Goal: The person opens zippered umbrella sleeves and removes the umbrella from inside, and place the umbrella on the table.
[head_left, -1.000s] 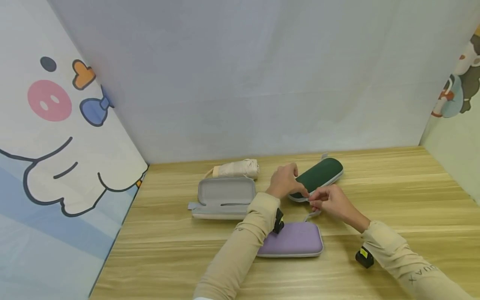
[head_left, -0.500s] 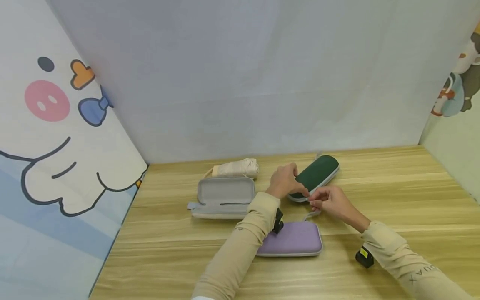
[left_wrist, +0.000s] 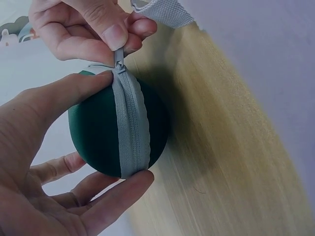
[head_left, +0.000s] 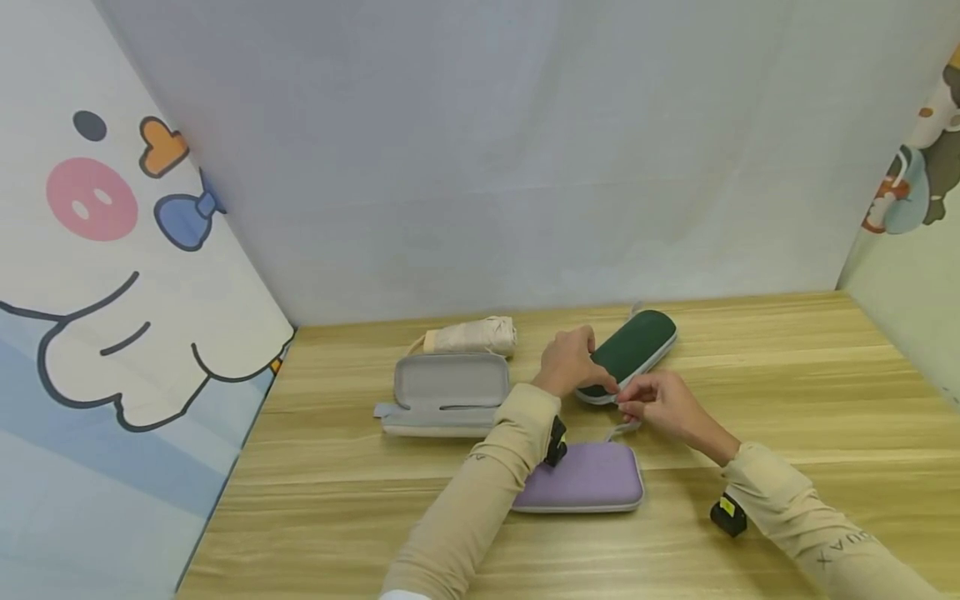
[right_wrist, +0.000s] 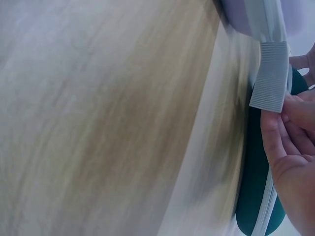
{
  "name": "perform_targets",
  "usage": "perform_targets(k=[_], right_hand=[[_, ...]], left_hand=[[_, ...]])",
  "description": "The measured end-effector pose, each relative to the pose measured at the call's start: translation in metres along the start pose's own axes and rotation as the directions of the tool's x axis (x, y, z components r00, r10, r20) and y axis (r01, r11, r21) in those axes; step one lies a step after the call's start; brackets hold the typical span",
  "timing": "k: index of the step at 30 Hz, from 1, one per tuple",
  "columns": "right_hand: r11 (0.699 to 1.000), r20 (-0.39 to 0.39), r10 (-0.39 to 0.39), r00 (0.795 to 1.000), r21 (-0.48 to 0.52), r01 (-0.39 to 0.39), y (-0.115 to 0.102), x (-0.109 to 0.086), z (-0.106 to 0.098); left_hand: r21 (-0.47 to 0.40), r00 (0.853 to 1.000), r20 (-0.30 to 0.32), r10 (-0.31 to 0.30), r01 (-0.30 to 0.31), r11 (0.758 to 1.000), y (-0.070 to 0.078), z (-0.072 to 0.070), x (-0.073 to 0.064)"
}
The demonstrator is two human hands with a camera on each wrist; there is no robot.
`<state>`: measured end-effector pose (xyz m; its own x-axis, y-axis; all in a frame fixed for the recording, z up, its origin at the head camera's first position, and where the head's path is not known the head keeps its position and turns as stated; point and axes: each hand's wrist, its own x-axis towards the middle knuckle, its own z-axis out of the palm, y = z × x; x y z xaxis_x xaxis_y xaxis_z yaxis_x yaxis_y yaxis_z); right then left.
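Note:
A dark green zippered case lies slantwise on the table, with a pale grey zip running round its side. My left hand grips its near end, thumb by the zip and fingers round the opposite side in the left wrist view. Thumb and fingers of my right hand pinch the small grey zipper pull at the top of that end. Along the stretch below the pull, the zip's teeth look meshed. The right wrist view shows the case's long side beyond my right hand.
A purple zippered case with a grey strap lies in front, partly under my left wrist. To the left stands a grey-lined case with its lid up. Behind it is a rolled cream cloth bundle with a loop.
The far end of the green case has swung slightly to the left. Both hands keep their places at its near end.

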<state>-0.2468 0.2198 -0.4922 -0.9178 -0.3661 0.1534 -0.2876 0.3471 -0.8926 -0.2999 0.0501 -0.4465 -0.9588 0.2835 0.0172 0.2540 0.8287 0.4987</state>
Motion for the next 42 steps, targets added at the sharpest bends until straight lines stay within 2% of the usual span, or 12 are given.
perform_targets(k=[9,20,27,33,37,39,42], right_hand=[[1.000,0.038,0.003,0.999,0.029,-0.004,-0.003,0.002,0.005],[0.999,0.035,0.007,0.999,-0.035,-0.006,-0.004,0.001,0.007],[0.997,0.032,-0.014,0.999,-0.077,0.017,-0.003,0.000,0.010],[0.996,0.037,-0.022,0.999,-0.081,0.025,-0.003,0.001,0.012],[0.996,0.033,-0.022,0.999,-0.087,0.024,-0.003,0.000,0.010],[0.996,0.031,-0.019,0.999,-0.090,0.022,-0.004,-0.001,0.009],[0.996,0.036,-0.013,0.999,-0.092,0.016,-0.005,-0.001,0.008]], left_hand=[[0.063,1.000,-0.006,-0.029,0.029,0.998,0.003,0.001,0.001],[0.093,0.999,-0.016,-0.041,0.042,0.995,0.006,0.003,-0.001],[0.152,0.999,-0.017,-0.048,0.050,0.987,0.010,0.006,-0.001],[0.194,0.994,-0.001,-0.105,0.103,0.976,0.013,0.006,-0.001],[0.255,0.990,0.039,-0.137,0.123,0.959,0.017,0.002,-0.002],[0.270,0.991,0.072,-0.117,0.093,0.958,0.018,-0.002,-0.001],[0.212,0.992,0.126,0.005,-0.032,0.977,0.017,-0.011,0.001]])
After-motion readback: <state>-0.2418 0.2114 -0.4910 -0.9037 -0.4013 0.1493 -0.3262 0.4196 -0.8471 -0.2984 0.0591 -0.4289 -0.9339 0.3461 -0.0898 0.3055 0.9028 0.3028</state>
